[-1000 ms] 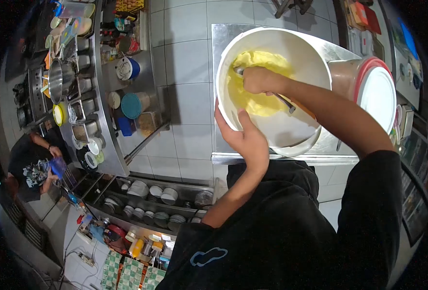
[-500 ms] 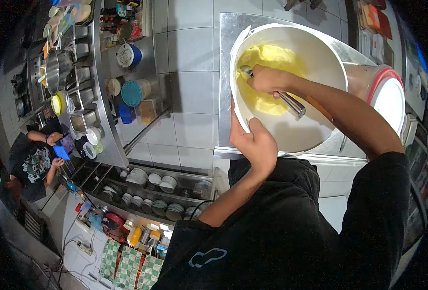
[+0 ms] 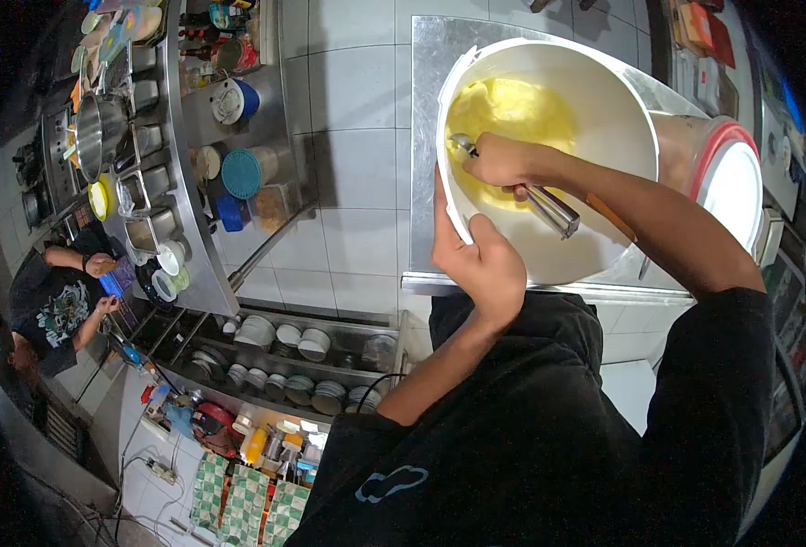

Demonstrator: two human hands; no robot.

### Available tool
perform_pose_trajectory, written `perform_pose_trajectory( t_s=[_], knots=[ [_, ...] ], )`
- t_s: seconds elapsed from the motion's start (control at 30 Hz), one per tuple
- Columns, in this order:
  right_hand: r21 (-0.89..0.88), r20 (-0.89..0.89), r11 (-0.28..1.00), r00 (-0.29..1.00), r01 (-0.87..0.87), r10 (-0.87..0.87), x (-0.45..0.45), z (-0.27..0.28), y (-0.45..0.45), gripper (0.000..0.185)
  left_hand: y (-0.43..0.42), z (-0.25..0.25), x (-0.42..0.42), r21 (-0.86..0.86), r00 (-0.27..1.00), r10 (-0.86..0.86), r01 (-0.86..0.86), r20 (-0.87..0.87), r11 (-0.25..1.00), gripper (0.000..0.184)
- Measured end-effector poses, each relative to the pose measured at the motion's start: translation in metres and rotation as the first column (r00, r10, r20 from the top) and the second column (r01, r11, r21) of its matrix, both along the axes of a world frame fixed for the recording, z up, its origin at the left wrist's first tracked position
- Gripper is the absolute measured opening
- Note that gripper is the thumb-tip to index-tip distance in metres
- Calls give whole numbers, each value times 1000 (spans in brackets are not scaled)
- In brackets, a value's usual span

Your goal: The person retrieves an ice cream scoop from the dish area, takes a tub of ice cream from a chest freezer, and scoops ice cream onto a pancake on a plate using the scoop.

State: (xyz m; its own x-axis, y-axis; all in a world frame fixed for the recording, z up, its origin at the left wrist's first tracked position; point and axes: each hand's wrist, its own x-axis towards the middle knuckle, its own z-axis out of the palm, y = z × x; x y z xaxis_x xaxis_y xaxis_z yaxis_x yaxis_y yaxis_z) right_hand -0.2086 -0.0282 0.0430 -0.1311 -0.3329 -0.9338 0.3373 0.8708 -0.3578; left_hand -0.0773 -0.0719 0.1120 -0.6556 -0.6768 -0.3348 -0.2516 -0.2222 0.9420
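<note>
A large white bucket [image 3: 603,100] leans toward me on a metal worktop, its mouth facing up at me. Soft yellow paste [image 3: 517,102], like butter or margarine, lies against its bottom and far wall. Inside the bucket, my right hand [image 3: 498,162] is closed around an ice cream scoop [image 3: 555,213]. The metal head of the scoop shows left of my knuckles by the bucket's left wall, and its handles stick out toward the lower right. My left hand [image 3: 487,264] grips the near left rim, thumb inside and fingers partly hidden outside.
Right of the bucket stands a clear container with a red rim and white lid [image 3: 731,196]. The metal worktop [image 3: 428,137] ends just left of the bucket. Across the tiled floor are a shelf with tubs [image 3: 241,174], stacked dishes [image 3: 257,332] and another person [image 3: 61,305] holding something blue.
My right hand and the scoop have shifted slightly right and down inside the bucket, with the handle end lower. My left hand keeps its hold on the rim.
</note>
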Motion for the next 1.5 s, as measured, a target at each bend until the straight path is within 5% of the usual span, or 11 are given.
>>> perform_pose_trajectory(
  t_s=[0.63,0.8,0.93,1.07,1.2,1.27,1.3,1.37,1.4,1.47,1.5],
  knots=[
    [-145,62,986,994,-78,87,16,32,12,33,-5,2,-1,-26,998,11,-12,-59,1000,53],
    [2,62,988,986,-152,152,12,44,17,17,-7,-1,-5,-110,997,-35,27,-75,994,55],
    [-76,500,996,866,48,-4,-5,40,23,24,-13,0,0,-7,994,-43,42,-102,999,57],
    [47,238,993,964,112,-120,-22,13,16,24,-14,-6,-2,-36,990,-65,61,-124,997,58],
    [-212,-100,976,995,-51,31,-18,-35,17,25,-13,11,-1,-32,994,-62,59,-94,998,64],
    [-181,-535,931,826,-317,177,-5,-70,23,28,-5,17,-1,-90,994,-7,-4,-113,996,67],
    [-182,-525,929,830,-323,186,-2,-84,29,28,1,19,4,10,995,7,-6,-99,1000,70],
    [-56,-908,593,288,-803,304,1,-86,28,31,6,13,7,57,1000,5,-4,-20,998,69],
    [-64,-904,588,296,-806,307,6,-87,27,31,5,8,8,58,1000,12,-11,-9,998,69],
    [-121,-553,924,798,-362,240,1,-28,7,37,5,-1,7,17,1000,-4,5,-22,1000,65],
    [-123,-537,924,807,-363,246,0,-20,5,37,6,-1,9,22,1000,-1,1,-3,1000,65]
  ],
)
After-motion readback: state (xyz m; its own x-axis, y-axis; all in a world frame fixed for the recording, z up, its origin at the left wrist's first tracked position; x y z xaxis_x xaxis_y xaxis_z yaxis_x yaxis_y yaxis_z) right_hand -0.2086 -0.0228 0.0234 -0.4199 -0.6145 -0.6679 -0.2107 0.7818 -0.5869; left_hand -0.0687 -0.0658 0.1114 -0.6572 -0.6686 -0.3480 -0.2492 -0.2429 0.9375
